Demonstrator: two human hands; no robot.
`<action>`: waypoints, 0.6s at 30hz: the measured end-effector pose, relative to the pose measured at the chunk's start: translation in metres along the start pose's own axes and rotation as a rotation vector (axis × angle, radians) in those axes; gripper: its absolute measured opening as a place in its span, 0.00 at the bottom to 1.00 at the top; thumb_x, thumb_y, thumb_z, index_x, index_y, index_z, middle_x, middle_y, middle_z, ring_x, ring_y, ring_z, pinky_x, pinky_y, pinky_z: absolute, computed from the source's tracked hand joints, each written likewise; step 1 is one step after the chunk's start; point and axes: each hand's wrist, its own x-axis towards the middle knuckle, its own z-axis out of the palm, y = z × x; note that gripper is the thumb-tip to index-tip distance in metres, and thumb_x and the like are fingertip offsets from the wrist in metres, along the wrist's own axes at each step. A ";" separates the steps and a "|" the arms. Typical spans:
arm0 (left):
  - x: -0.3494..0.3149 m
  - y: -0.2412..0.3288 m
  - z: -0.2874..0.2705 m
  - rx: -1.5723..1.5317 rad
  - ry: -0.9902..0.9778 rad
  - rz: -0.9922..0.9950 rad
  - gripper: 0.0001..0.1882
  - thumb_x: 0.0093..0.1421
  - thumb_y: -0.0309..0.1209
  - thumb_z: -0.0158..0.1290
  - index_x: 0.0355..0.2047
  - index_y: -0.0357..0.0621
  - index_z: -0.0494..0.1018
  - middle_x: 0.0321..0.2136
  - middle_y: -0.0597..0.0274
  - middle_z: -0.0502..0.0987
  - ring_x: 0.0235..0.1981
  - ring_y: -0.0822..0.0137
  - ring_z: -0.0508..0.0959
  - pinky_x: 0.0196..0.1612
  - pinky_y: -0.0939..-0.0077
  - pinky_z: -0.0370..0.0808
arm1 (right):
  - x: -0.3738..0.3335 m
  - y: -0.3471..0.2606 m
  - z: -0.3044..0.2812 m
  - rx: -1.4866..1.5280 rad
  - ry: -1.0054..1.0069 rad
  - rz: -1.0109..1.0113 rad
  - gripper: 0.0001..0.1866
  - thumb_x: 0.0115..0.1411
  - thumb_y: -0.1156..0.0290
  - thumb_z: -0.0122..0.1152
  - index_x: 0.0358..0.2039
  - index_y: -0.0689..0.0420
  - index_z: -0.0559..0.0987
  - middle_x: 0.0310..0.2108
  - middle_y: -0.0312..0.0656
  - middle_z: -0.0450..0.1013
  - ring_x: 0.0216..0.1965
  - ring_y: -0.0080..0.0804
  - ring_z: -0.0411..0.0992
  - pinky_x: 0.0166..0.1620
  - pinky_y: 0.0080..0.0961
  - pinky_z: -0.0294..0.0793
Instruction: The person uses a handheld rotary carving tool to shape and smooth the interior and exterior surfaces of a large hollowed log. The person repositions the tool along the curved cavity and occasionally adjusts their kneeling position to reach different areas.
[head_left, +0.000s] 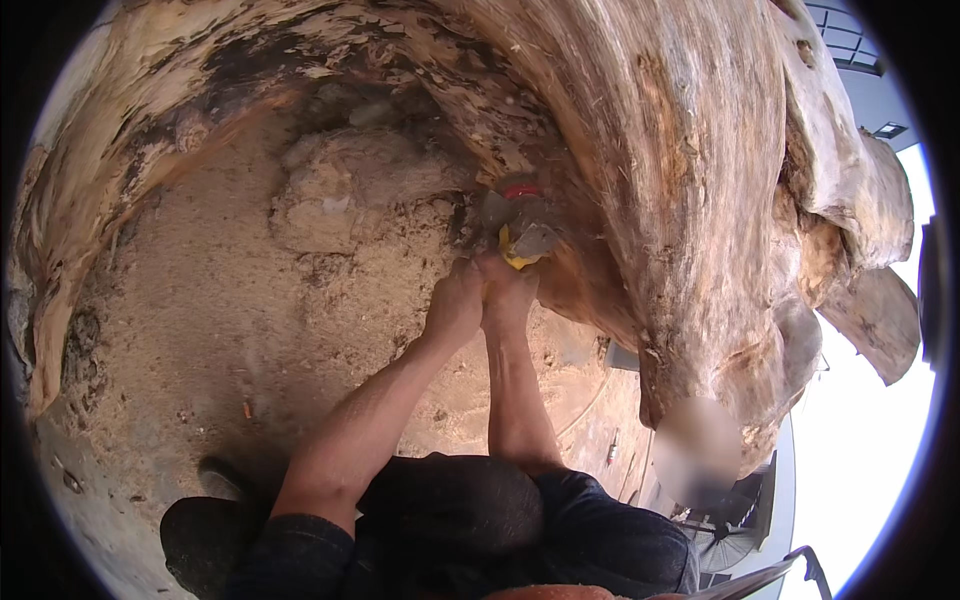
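Observation:
Both my arms reach forward into the hollow of a huge, pale brown tree trunk (680,170). My left hand (456,298) is closed close beside my right hand (508,284). Together they grip a yellow-and-grey power tool (516,249), its body mostly covered by my fingers. A red ring (521,190) shows at the tool's far end, near the dark inner wall of the wood. That end is hazy, so I cannot tell whether it touches the wood. Just left of the tool rises a rough wood lump (345,190), coated with dust.
Sawdust (330,330) covers the ground below the trunk. A small orange piece (247,410) lies on the left; a small container (613,447) lies to the right of my arms. A fan-like wire cage (722,548) stands at lower right, below a blurred round patch.

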 end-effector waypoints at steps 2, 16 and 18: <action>-0.019 -0.014 -0.005 0.106 0.128 0.110 0.16 0.74 0.39 0.39 0.52 0.39 0.64 0.44 0.28 0.77 0.35 0.30 0.80 0.31 0.43 0.75 | -0.019 -0.004 0.010 -0.234 0.043 0.053 0.06 0.52 0.74 0.66 0.28 0.60 0.78 0.27 0.35 0.76 0.29 0.22 0.72 0.33 0.25 0.71; -0.018 -0.017 0.010 0.028 0.099 0.121 0.16 0.71 0.33 0.40 0.48 0.30 0.66 0.41 0.31 0.75 0.35 0.35 0.79 0.31 0.44 0.76 | -0.008 0.029 -0.012 -0.020 0.022 0.006 0.07 0.52 0.75 0.67 0.31 0.62 0.79 0.28 0.35 0.76 0.30 0.22 0.71 0.34 0.25 0.71; -0.022 -0.024 0.006 0.098 0.138 0.143 0.16 0.71 0.33 0.40 0.50 0.33 0.66 0.39 0.33 0.76 0.34 0.34 0.79 0.32 0.43 0.75 | -0.011 0.030 -0.006 -0.007 0.018 0.066 0.06 0.52 0.76 0.66 0.30 0.62 0.79 0.28 0.35 0.76 0.30 0.22 0.71 0.34 0.25 0.71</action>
